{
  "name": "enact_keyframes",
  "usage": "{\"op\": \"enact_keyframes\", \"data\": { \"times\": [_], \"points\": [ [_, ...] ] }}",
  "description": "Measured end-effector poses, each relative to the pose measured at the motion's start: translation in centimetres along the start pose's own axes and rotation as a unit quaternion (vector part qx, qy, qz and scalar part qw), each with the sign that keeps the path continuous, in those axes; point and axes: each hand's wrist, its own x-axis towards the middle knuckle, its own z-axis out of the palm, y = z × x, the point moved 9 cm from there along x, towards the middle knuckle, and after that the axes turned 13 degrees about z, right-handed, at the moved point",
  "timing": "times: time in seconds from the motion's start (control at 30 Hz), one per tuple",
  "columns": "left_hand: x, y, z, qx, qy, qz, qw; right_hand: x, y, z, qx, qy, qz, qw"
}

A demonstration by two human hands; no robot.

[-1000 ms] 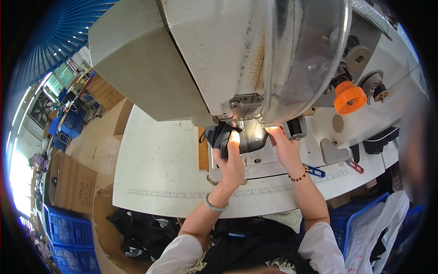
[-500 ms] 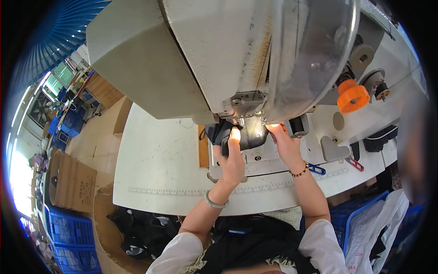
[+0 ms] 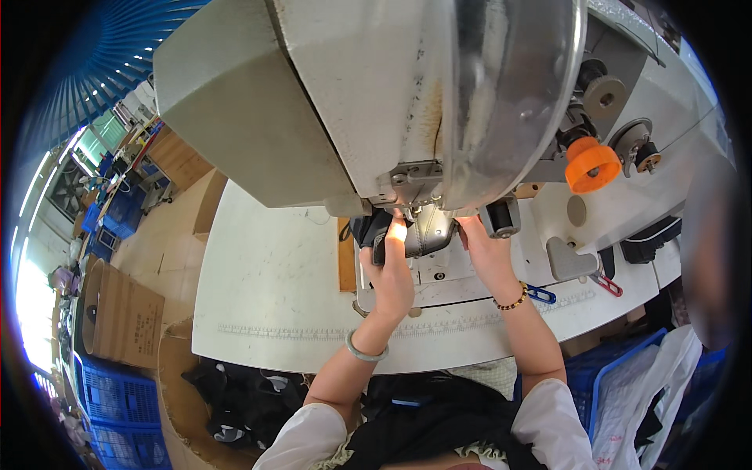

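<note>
A black stitched piece of material lies under the needle area of a large sewing machine, lit by its lamp. My left hand grips the left part of it, thumb on top and fingers curled round its edge. On the other side, my right hand has its fingertips at the piece's right edge, partly hidden below the machine head; whether they pinch it cannot be made out. A dark cylindrical machine part sits just beside the right fingers.
Blue-handled snips and a red-handled tool lie right of my right wrist, near a grey heart-shaped plate. A printed ruler runs along the white table. A cardboard box with black pieces stands below left, a blue crate below right.
The black piece has shifted slightly under the machine head, less of it showing on the right. Both hands stay close to it. The whole view has moved a little.
</note>
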Motion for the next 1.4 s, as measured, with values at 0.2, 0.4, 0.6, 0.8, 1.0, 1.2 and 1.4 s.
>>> {"op": "enact_keyframes", "data": {
  "times": [0.2, 0.4, 0.6, 0.8, 1.0, 1.2, 1.4],
  "points": [
    [0.4, 0.0, 0.0, -0.002, -0.017, 0.009, 1.0, -0.1, 0.0, 0.0, 0.016, 0.005, 0.032, 0.999],
    [-1.3, -2.9, 0.6, -0.15, 0.013, -0.074, 0.986, -0.1, -0.3, 0.2, -0.017, -0.008, 0.015, 1.0],
    [-0.4, -1.5, -0.2, -0.09, 0.013, 0.017, 0.996, 0.3, 0.9, -0.4, -0.052, 0.028, 0.007, 0.998],
    [1.3, -0.6, -1.0, -0.114, 0.034, 0.043, 0.992, 0.6, 0.7, -0.4, -0.039, 0.02, 0.024, 0.999],
    [1.3, -1.0, -1.3, -0.109, 0.002, 0.018, 0.994, 0.3, 0.4, 0.1, -0.055, -0.007, 0.081, 0.995],
    [0.6, -3.1, 0.6, -0.403, 0.039, -0.324, 0.855, 0.2, 0.0, 0.5, -0.086, -0.084, 0.042, 0.992],
    [0.7, -3.1, 0.4, -0.361, 0.031, -0.277, 0.89, 0.6, 0.8, 0.6, -0.054, -0.089, 0.064, 0.992]
  ]
}}
